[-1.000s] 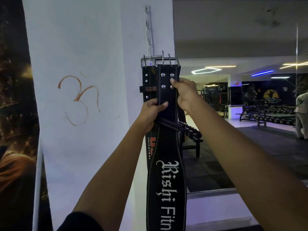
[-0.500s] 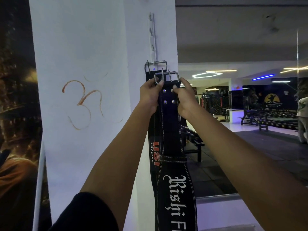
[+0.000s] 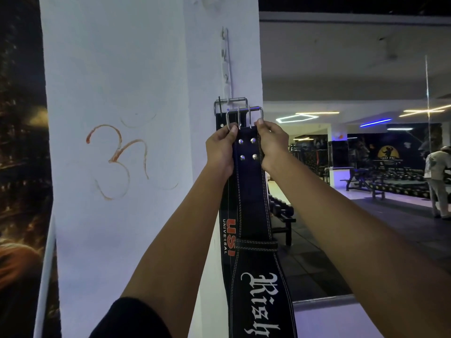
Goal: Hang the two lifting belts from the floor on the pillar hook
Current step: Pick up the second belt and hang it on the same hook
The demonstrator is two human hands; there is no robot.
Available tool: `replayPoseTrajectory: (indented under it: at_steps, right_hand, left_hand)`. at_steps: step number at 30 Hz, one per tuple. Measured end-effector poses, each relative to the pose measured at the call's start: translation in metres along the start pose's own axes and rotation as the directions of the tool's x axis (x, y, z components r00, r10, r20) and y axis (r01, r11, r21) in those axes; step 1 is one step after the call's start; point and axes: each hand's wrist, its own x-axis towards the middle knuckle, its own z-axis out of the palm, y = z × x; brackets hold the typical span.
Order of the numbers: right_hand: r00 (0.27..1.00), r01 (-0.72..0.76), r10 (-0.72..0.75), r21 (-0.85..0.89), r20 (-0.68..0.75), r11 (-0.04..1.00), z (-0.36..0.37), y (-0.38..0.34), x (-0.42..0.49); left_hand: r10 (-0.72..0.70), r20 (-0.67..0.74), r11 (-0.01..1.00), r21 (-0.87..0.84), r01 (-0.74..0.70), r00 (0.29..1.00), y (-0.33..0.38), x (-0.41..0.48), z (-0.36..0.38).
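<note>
Now both hands, left hand (image 3: 220, 148) and right hand (image 3: 272, 142), still pinch the front belt (image 3: 249, 191), raised slightly.

White pillar (image 3: 117, 69), metal hook strip (image 3: 226, 67) on its side, rear belt's buckle (image 3: 230, 103) at its foot

left hand (image 3: 220, 150): pinching front belt (image 3: 249, 191) left edge under buckle (image 3: 244, 117)
right hand (image 3: 272, 142): pinching right edge
rear belt (image 3: 225, 223): against pillar (image 3: 136, 69), buckle at hook strip (image 3: 225, 62)
</note>
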Motion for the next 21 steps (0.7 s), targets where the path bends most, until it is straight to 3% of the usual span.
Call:
replayPoseTrajectory:
  at_steps: [13, 21]
  right_hand:
    - [0.992, 0.129, -0.129, 0.095, 0.000, 0.987, 0.043, 0.009, 0.085]
    - [0.967, 0.215, -0.232, 0.145, 0.109, 0.966, 0.070, -0.001, 0.168]
  left_hand:
    - [0.123, -0.021, 0.979, 0.164, -0.119, 0.992, 0.008, 0.093, -0.003]
    - [0.250, 0.026, 0.944, 0.217, -0.249, 0.968, 0.015, 0.172, 0.005]
